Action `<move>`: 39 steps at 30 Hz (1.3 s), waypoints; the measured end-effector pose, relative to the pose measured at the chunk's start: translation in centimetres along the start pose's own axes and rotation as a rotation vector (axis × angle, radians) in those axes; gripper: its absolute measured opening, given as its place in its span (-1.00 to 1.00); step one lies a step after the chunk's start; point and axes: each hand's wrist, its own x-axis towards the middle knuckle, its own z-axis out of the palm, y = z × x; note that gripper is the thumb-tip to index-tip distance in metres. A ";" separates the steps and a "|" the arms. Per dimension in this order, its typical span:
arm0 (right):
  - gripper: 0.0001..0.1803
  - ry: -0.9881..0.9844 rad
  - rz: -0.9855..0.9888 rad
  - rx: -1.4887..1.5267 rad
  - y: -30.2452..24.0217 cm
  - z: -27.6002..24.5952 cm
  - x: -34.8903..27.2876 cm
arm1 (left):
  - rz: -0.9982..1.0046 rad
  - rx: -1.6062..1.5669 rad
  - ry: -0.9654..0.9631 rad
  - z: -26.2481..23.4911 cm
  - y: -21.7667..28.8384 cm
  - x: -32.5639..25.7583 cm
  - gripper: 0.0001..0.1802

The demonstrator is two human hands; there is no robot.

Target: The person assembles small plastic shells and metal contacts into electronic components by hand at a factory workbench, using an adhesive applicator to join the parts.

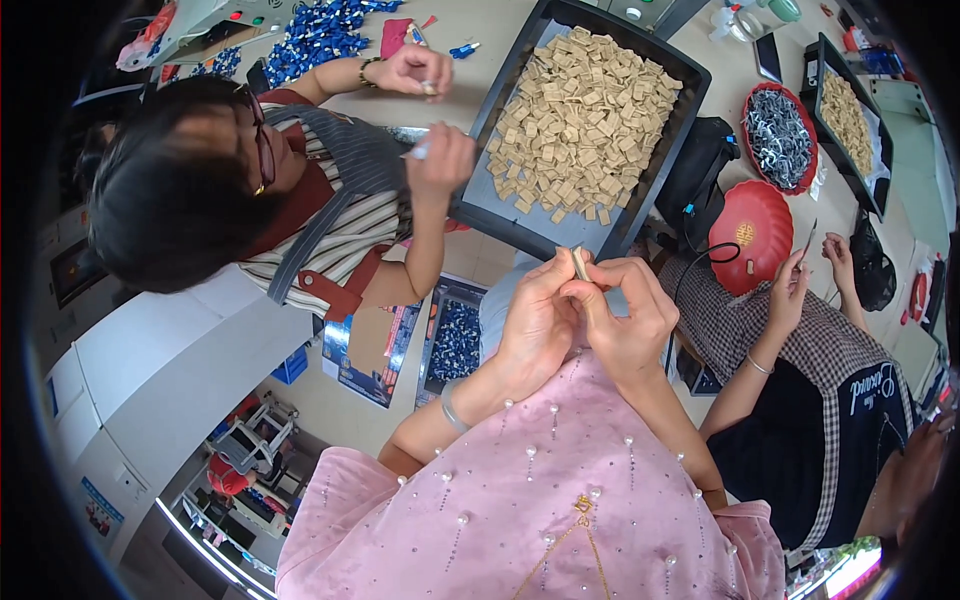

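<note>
My left hand [541,318] and my right hand [632,312] come together in front of my chest, both with fingers closed. Between their fingertips they pinch a small beige flat piece [579,264], mostly covered by the fingers. Just beyond my hands is a black tray [483,205], and a large heap of small beige rectangular pieces [590,120] lies in it. The piece I hold looks like those in the heap, though its details are too small to make out.
Left, a person in a striped apron [350,170] works over blue-and-white parts [320,40]. Right, another person's hand [790,292] holds a thin tool near a red plate [745,235]. Beyond stand a red bowl of grey pieces [780,138] and a second tray [880,180]. A black bag [697,170] adjoins the near tray.
</note>
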 end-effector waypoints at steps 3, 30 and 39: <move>-0.78 0.005 0.021 0.024 -0.2 0.2 0.3 | 0.012 0.020 0.017 0.2 0.4 0.0 -0.70; -0.78 -0.562 0.314 1.025 -8.4 -5.9 5.8 | 0.202 0.090 -0.112 -3.7 3.0 0.6 -0.71; -0.72 -0.717 -0.047 1.260 -13.6 -6.3 7.3 | 0.187 0.078 -0.221 -2.6 3.5 -1.0 -0.69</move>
